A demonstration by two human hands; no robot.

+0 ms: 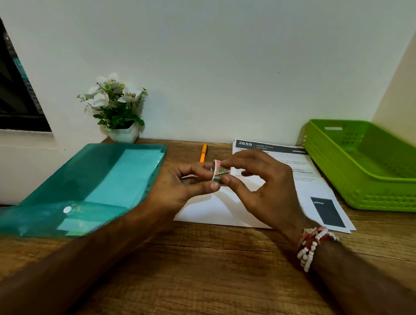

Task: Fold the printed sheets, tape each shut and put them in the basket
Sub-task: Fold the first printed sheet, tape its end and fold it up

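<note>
Just above the printed sheets point(322, 188), a small patterned tape roll point(218, 170) is pinched between both hands. The left hand point(176, 187) curls thumb and fingers on its left side, and the right hand point(265, 192) nips its right edge. The sheets lie flat on a wooden desk point(219, 267), just beside a green basket point(346, 180). A teal folder point(90, 186) lies left, with an orange pen point(203, 152) and potted white flowers point(115, 107) by the pale wall point(232, 61).
</note>
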